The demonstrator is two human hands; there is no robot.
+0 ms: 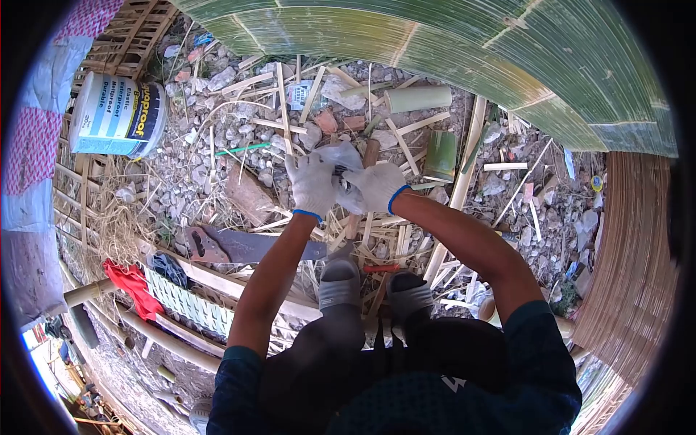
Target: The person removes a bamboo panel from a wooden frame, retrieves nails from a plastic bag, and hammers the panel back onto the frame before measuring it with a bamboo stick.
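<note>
I see both gloved hands meet in front of me over the rubble: the left hand (312, 185) and right hand (377, 187) close their grip together on a small dark object (342, 181), too hidden to tell its long axis.

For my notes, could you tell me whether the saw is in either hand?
No, the saw lies on the ground, apart from both gloved hands.

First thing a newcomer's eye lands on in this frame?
Two white-gloved hands, left hand and right hand, meet at centre over a small dark object that is hard to make out. Above arcs a green woven bamboo panel. A white bucket lies on its side upper left, and a saw rests on the littered ground by the left forearm.
</note>
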